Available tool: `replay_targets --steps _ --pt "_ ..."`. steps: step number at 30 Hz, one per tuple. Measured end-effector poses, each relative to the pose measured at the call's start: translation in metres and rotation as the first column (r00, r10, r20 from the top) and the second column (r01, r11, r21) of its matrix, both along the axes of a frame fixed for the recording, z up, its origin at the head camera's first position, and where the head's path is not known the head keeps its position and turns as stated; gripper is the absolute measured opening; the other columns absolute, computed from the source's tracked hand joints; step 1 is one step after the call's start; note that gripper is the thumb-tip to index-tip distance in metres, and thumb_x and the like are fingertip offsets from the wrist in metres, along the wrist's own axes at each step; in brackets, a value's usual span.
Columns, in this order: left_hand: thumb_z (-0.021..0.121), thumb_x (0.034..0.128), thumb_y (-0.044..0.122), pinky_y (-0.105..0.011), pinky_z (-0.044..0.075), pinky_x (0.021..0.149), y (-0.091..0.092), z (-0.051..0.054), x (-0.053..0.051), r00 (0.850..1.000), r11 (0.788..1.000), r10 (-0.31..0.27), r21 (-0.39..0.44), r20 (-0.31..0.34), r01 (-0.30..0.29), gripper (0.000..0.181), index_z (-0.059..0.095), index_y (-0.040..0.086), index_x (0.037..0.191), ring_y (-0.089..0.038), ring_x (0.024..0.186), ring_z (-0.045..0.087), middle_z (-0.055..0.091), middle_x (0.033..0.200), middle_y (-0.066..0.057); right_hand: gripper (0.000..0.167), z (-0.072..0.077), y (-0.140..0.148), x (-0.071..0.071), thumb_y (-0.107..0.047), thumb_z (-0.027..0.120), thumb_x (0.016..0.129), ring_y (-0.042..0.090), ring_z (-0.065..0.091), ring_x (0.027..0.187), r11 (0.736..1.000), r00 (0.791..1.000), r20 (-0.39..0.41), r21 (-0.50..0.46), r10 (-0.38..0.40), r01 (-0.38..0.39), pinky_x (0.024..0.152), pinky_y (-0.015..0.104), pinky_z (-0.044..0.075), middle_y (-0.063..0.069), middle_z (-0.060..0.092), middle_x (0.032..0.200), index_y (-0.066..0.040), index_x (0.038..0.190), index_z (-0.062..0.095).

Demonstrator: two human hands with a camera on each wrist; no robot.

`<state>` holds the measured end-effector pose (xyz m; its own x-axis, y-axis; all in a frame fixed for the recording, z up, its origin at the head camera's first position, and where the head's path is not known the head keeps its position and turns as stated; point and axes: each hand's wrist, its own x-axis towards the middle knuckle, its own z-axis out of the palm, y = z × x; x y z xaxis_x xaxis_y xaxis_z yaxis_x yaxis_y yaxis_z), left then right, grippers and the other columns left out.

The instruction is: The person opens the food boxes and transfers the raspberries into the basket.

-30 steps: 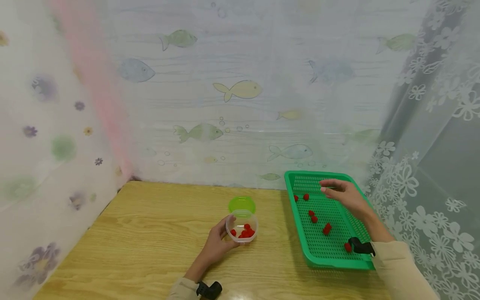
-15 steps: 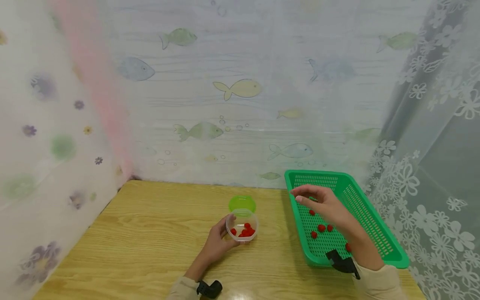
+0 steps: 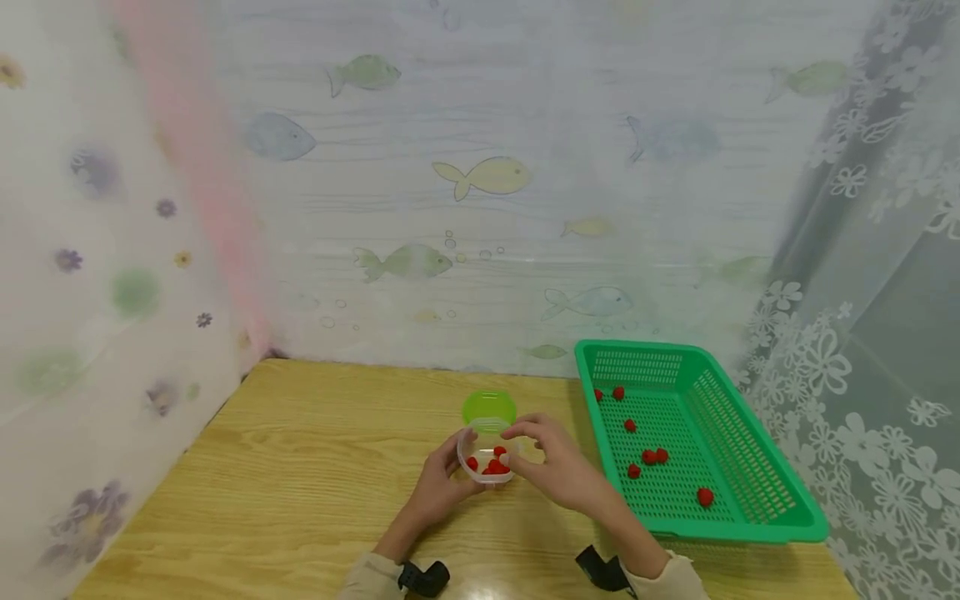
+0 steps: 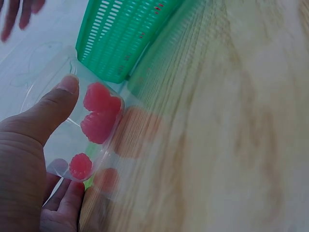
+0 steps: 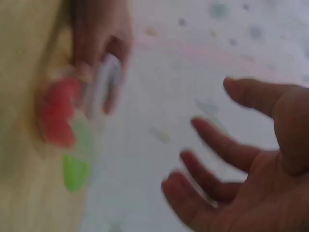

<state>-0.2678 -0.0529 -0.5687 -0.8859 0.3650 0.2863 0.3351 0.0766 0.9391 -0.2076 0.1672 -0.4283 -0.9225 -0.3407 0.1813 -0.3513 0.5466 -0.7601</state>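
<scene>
My left hand point(image 3: 440, 481) grips a small clear plastic tub point(image 4: 60, 123) by its side, thumb near the rim. Several red raspberries point(image 4: 99, 126) lie inside it. Just behind the tub is a bright green lid point(image 3: 489, 406); whether it is joined to the tub I cannot tell. My right hand point(image 3: 558, 467) is at the tub's right side in the head view. In the right wrist view its fingers point(image 5: 227, 150) are spread and loosely bent, with nothing seen between them.
A green perforated basket point(image 3: 750, 450) stands on the wooden table point(image 3: 300, 467) to the right, with several raspberries point(image 3: 705, 497) scattered on its floor. A curtain with fish prints point(image 3: 480, 250) hangs behind the table. Patterned curtains flank both sides.
My right hand has moved left from over the basket to beside the tub. A few raspberries in the basket have shifted. The left hand still holds the tub in the same place.
</scene>
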Motion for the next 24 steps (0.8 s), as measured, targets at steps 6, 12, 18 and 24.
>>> replay_targets --steps 6,12,18,24 --pt "0.083 0.0850 0.010 -0.051 0.039 0.115 0.000 -0.004 0.000 1.000 1.000 0.011 0.011 -0.001 -0.011 0.084 0.038 0.002 0.156 -0.039 0.143 0.044 0.046 0.153 -0.023 0.035 -0.032 -0.028 -0.015 -0.024 0.076 0.091 0.048 0.036 0.134 0.983 0.986 -0.012 0.085 -0.165 0.166 0.104 0.066 0.043 0.029 0.049 0.142 -0.001 0.118 0.071" --pt "0.084 0.0853 0.012 -0.049 0.038 0.116 0.002 -0.005 0.002 1.000 1.000 0.005 0.004 -0.006 -0.005 0.086 0.037 0.003 0.156 -0.039 0.144 0.042 0.046 0.153 -0.023 0.041 -0.055 -0.035 -0.035 -0.019 0.077 0.089 0.054 0.042 0.129 0.978 0.982 0.041 0.111 -0.184 0.179 0.102 0.066 0.046 0.036 0.048 0.140 0.007 0.119 0.068" --pt "0.083 0.0852 0.011 -0.047 0.038 0.117 0.002 -0.003 0.002 1.000 1.000 -0.004 -0.001 0.006 0.004 0.086 0.036 0.004 0.157 -0.037 0.145 0.041 0.045 0.154 -0.022 0.043 -0.065 -0.036 -0.050 -0.010 0.080 0.086 0.029 0.060 0.091 0.990 0.986 0.132 0.101 -0.106 0.093 0.076 0.040 0.057 0.026 0.062 0.117 0.013 0.119 0.065" --pt "0.083 0.0847 0.007 -0.048 0.041 0.114 0.000 -0.002 -0.001 1.000 1.000 0.002 0.014 -0.016 -0.002 0.084 0.037 -0.001 0.155 -0.039 0.142 0.044 0.047 0.152 -0.025 0.020 -0.062 -0.040 -0.064 -0.008 0.084 0.079 0.010 0.041 0.056 0.978 0.993 0.099 0.205 -0.058 0.037 0.049 0.021 0.034 -0.001 0.054 0.062 0.008 0.079 0.072"
